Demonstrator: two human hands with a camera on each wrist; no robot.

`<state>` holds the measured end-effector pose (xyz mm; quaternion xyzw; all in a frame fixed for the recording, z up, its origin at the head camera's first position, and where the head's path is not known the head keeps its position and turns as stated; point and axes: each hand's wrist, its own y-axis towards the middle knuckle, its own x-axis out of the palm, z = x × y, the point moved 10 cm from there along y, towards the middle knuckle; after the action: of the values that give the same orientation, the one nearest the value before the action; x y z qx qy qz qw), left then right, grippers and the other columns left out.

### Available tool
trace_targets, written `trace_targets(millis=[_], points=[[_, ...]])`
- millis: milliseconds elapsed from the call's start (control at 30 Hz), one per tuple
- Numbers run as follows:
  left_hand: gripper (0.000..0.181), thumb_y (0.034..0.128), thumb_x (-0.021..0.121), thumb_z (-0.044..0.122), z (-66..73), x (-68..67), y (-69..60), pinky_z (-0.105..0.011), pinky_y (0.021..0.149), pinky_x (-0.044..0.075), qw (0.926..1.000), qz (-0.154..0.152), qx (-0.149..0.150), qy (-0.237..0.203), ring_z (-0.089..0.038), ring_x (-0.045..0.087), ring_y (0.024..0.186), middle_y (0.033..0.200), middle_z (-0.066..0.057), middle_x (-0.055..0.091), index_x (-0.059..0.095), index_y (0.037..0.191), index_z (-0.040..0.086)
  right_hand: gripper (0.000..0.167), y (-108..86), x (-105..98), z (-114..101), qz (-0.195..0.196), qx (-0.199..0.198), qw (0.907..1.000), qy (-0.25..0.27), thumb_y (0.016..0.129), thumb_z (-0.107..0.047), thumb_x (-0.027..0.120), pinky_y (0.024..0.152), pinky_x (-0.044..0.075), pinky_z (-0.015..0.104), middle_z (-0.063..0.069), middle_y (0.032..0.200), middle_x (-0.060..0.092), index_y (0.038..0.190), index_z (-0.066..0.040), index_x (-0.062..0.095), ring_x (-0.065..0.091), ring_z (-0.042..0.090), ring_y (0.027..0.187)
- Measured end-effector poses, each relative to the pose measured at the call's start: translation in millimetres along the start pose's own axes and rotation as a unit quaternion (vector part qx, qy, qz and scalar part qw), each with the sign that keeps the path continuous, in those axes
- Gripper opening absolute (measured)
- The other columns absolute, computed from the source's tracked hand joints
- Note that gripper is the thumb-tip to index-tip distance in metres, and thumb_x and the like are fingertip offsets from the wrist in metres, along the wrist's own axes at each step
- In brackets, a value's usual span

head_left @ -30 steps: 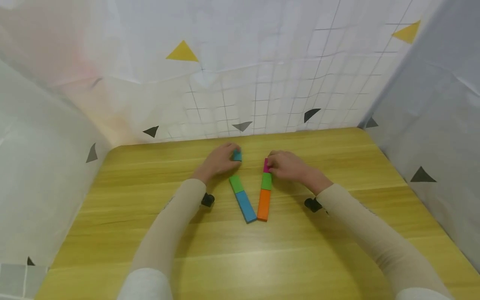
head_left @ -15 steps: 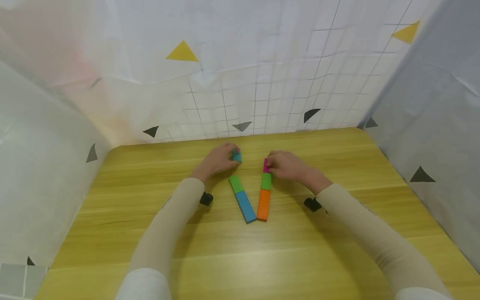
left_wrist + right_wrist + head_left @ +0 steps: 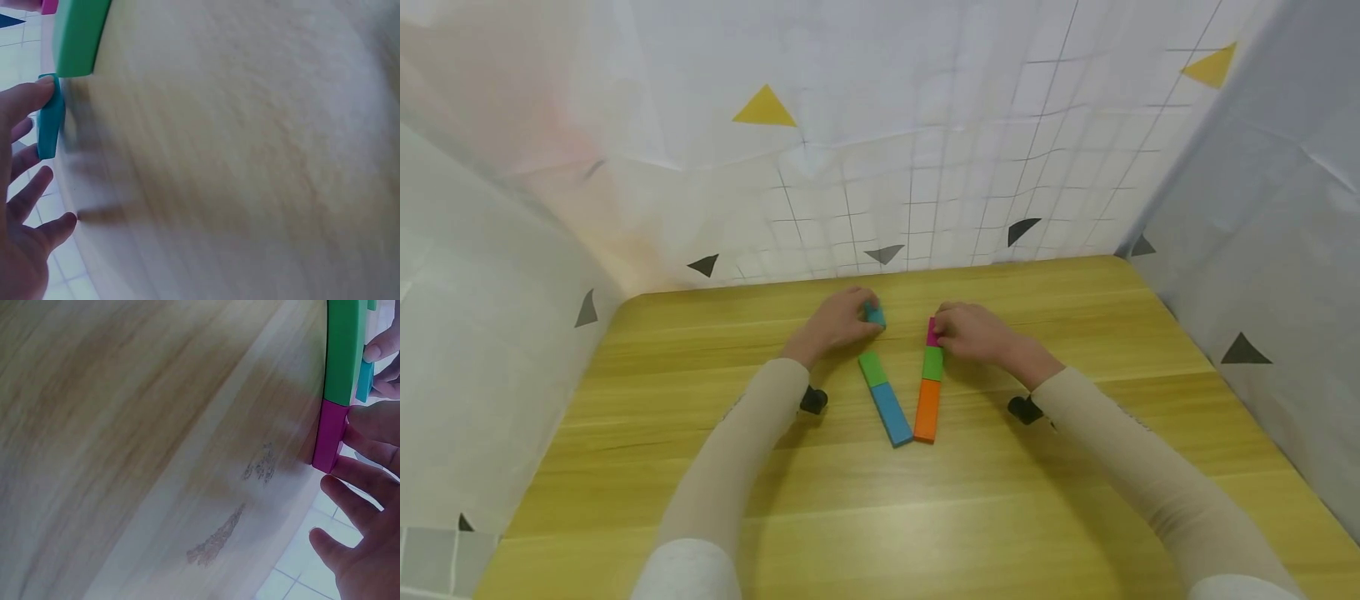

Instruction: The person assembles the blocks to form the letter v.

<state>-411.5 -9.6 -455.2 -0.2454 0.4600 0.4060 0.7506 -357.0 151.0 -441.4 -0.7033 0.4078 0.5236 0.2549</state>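
A small teal block point(image 3: 876, 316) is pinched between the thumb and fingers of my left hand point(image 3: 839, 318). In the left wrist view the teal block point(image 3: 50, 119) shows apart from the end of a green block point(image 3: 81, 37). Below it in the head view, this left green block point(image 3: 872, 368) meets a longer blue block point(image 3: 892, 414). My right hand point(image 3: 976, 333) pinches a magenta block point(image 3: 932, 332). That magenta block point(image 3: 330, 434) touches the end of the right green block point(image 3: 344, 353). An orange block point(image 3: 927, 411) continues that row, and its near end meets the blue block's.
The wooden table point(image 3: 880, 525) extends around the blocks on all sides. A white sheet point(image 3: 880, 167) with grid lines and triangles rises behind the far edge. More sheets hang at the left and right. A small black device point(image 3: 814, 400) sits at the left wrist.
My left hand has shifted the teal block slightly toward the left green block and turned it a little. The right hand has stayed on the magenta block.
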Motion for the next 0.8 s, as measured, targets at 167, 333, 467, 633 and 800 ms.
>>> trace_targets(millis=[167, 333, 467, 633, 800], points=[[0.037, 0.0899, 0.07, 0.039, -0.6, -0.2, -1.5, -0.041, 0.108, 0.044, 1.0, -0.002, -0.005, 0.001, -0.023, 0.054, 0.121, 0.134, -0.003, 0.058, 0.061, 0.12, 0.018, 0.009, 0.5, 1, 1, 0.0, -0.001, 1.0, -0.002, 0.09, -0.01, 0.066, 0.076, 0.052, 0.035, 0.005, 0.101, 0.068, 0.082, -0.012, 0.069, 0.061, 0.02, 0.086], [0.038, 0.0897, 0.071, 0.039, 0.2, -1.5, -4.5, -0.041, 0.105, 0.045, 1.0, -0.002, -0.007, -0.003, -0.023, 0.055, 0.116, 0.132, -0.003, 0.059, 0.061, 0.119, 0.017, 0.011, 0.8, 2, 3, -0.002, -0.002, 1.0, 0.0, 0.091, -0.01, 0.065, 0.073, 0.05, 0.033, 0.003, 0.098, 0.066, 0.08, -0.013, 0.067, 0.058, 0.019, 0.083], [0.038, 0.0892, 0.072, 0.039, 2.2, -3.0, -7.2, -0.041, 0.104, 0.046, 0.9999, -0.001, -0.013, -0.009, -0.022, 0.055, 0.115, 0.13, -0.002, 0.06, 0.061, 0.118, 0.018, 0.011, 0.2, 3, 4, -0.005, 0.0, 1.0, 0.002, 0.09, -0.01, 0.065, 0.073, 0.049, 0.032, 0.003, 0.098, 0.066, 0.079, -0.013, 0.067, 0.058, 0.019, 0.082], [0.04, 0.0873, 0.074, 0.042, 7.0, -6.2, -8.8, -0.041, 0.108, 0.044, 0.9999, 0.006, -0.013, -0.003, -0.023, 0.054, 0.123, 0.133, -0.001, 0.061, 0.062, 0.118, 0.019, 0.008, 0.7, 2, 4, -0.002, -0.002, 1.0, 0.002, 0.09, -0.01, 0.066, 0.075, 0.052, 0.034, 0.004, 0.099, 0.067, 0.084, -0.011, 0.069, 0.059, 0.019, 0.083], [0.042, 0.0862, 0.074, 0.044, 11.8, -9.9, -10.5, -0.041, 0.107, 0.045, 0.9999, 0.014, -0.004, 0.009, -0.023, 0.055, 0.122, 0.133, -0.001, 0.062, 0.062, 0.118, 0.019, 0.007, 1.8, 3, 5, -0.005, -0.001, 1.0, 0.004, 0.091, -0.01, 0.065, 0.075, 0.052, 0.034, 0.004, 0.099, 0.067, 0.086, -0.011, 0.07, 0.059, 0.019, 0.083]])
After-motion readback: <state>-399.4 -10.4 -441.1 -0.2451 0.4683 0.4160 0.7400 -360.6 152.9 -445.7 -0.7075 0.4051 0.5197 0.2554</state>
